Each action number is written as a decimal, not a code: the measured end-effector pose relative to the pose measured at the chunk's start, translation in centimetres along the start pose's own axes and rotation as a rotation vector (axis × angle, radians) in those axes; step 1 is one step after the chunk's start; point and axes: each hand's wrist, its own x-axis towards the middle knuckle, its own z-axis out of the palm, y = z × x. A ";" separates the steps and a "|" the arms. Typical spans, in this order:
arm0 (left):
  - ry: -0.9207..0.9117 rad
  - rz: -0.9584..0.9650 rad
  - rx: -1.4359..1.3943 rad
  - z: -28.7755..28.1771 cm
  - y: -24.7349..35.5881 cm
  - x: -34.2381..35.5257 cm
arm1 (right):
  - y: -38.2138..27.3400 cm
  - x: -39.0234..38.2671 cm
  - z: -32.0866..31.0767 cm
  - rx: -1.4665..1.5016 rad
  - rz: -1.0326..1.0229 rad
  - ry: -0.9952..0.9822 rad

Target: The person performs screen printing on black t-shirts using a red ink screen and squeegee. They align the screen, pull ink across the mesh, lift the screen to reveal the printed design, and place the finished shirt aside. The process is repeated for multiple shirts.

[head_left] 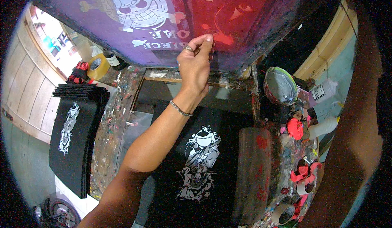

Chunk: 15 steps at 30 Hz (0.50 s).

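Note:
My left hand (194, 64) is closed, thumb against bent fingers, just in front of or touching the raised printing screen (228, 19), which has white skull-and-lettering and red designs; whatever the fingertips hold, if anything, is hidden. Beneath my forearm, a black fabric piece (163, 187) with a white and grey printed figure (198, 162) lies on the printing board. My right arm runs up the right edge, its hand out of view.
At left are stacked printed black fabrics (73, 166), yellow tape (98, 66), a dark bottle (114, 60) and, below, a wheel (61, 211). The paint-stained bench (108, 146) holds, at right, an ink tub (279, 85), bottles (322, 91), red rags (295, 128) and tape rolls (281, 213).

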 end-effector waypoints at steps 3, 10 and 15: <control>-0.014 0.001 0.016 -0.2 0.0 0.1 | -0.2 0.3 -0.1 -0.001 -0.007 0.002; 0.036 0.013 -0.048 0.9 0.1 -0.1 | -0.4 1.0 -0.1 0.001 -0.024 0.004; 0.074 0.003 -0.048 1.2 0.3 0.4 | -1.2 2.5 -0.5 0.008 -0.062 0.013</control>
